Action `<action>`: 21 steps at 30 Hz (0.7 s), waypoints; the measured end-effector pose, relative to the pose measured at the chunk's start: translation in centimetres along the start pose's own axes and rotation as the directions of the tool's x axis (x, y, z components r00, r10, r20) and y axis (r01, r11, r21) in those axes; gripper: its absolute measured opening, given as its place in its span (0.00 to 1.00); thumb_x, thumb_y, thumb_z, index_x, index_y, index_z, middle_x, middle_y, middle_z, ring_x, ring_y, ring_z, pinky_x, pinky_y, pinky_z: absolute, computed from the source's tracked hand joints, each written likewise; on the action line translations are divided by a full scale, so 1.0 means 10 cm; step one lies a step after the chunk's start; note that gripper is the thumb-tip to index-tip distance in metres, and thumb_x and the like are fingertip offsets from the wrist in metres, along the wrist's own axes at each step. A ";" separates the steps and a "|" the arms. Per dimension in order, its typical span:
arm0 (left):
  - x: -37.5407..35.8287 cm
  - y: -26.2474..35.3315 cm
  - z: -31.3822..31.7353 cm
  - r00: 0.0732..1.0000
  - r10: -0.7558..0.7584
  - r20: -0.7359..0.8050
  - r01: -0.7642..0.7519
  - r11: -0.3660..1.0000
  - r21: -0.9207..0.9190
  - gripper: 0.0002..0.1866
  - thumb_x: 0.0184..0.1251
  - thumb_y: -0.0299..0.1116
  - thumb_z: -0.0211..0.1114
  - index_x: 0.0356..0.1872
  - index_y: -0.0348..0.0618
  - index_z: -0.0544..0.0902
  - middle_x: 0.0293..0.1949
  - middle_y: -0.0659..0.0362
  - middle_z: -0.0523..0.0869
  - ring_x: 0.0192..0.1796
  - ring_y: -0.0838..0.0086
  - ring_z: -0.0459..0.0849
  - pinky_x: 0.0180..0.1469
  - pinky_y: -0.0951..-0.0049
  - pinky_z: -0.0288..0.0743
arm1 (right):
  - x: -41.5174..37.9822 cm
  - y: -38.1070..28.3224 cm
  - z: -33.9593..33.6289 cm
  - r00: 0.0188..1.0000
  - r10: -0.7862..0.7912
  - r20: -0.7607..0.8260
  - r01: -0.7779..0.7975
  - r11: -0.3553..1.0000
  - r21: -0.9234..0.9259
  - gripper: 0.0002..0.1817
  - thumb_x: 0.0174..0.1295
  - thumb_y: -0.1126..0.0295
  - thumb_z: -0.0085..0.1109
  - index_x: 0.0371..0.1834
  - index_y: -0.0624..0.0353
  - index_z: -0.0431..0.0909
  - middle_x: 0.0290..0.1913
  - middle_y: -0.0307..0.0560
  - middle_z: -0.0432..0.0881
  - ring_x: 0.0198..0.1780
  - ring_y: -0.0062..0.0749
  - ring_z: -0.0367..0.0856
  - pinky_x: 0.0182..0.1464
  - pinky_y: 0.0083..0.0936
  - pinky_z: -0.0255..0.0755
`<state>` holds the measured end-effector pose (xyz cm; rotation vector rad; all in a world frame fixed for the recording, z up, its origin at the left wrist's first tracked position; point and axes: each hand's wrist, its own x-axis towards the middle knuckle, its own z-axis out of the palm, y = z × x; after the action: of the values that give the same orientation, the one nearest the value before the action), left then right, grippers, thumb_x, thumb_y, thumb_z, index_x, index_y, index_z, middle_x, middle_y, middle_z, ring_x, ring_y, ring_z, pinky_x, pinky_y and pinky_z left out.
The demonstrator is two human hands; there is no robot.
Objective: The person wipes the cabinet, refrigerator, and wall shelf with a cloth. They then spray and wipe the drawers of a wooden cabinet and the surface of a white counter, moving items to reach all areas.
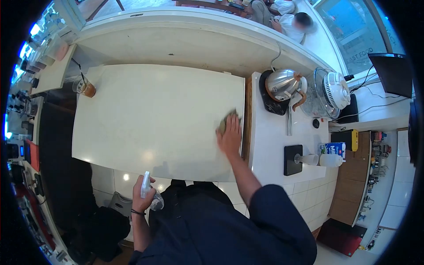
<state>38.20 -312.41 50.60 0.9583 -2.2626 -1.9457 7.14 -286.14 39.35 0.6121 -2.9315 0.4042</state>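
Observation:
My left hand (pixel 142 194) is closed around a spray bottle (pixel 157 202) with a white trigger head and a clear body, near the front edge of a white table (pixel 154 110). Toward the table's right end, my right hand (pixel 230 136) holds a grey-green cloth (pixel 223 127) down against the surface. Its fingers extend forward over the cloth, which is partly hidden beneath the palm.
A plastic cup with a brown drink (pixel 87 89) stands at the table's far left corner. On the right-hand counter are a metal kettle (pixel 282 84), a black scale (pixel 291 170) and a white bottle (pixel 329 160). Beyond the window sits a person (pixel 293 27).

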 end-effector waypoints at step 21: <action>-0.64 0.13 0.17 0.979 -0.110 -0.171 0.122 0.991 0.058 0.14 0.49 0.22 0.60 0.40 0.37 0.79 0.34 0.59 0.73 0.35 0.75 0.76 0.39 0.74 0.72 | 2.16 0.66 0.64 0.993 0.035 -0.110 -0.044 0.996 -0.079 0.40 0.68 0.43 0.48 0.75 0.63 0.61 0.76 0.59 0.61 0.79 0.51 0.54 0.78 0.50 0.47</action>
<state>42.19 -308.03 53.72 1.2378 -2.2395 -1.7611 -15.59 -290.28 35.31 0.5062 -2.8444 0.3099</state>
